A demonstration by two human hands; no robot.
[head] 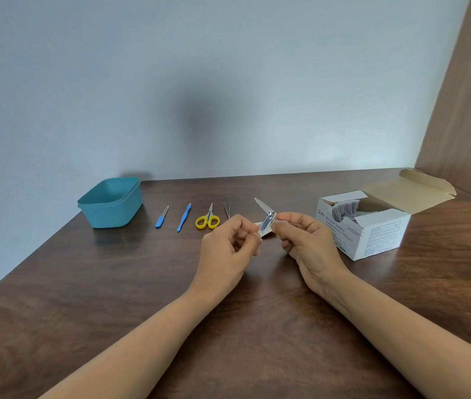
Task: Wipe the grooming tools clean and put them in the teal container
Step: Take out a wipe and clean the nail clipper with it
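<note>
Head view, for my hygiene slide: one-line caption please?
Left hand and right hand hold a nail clipper, lever raised, above the table; teal container at left, swab box open.

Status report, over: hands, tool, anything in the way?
Left hand, right hand both pinch silver metal nail clipper, lever open. Teal plastic container far left, no tool seen inside. Yellow-handled scissors lie between.

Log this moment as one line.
left hand, right hand: pinch nail clipper | on table: file, pusher, scissors, tweezers | teal container: no tools seen inside
</note>
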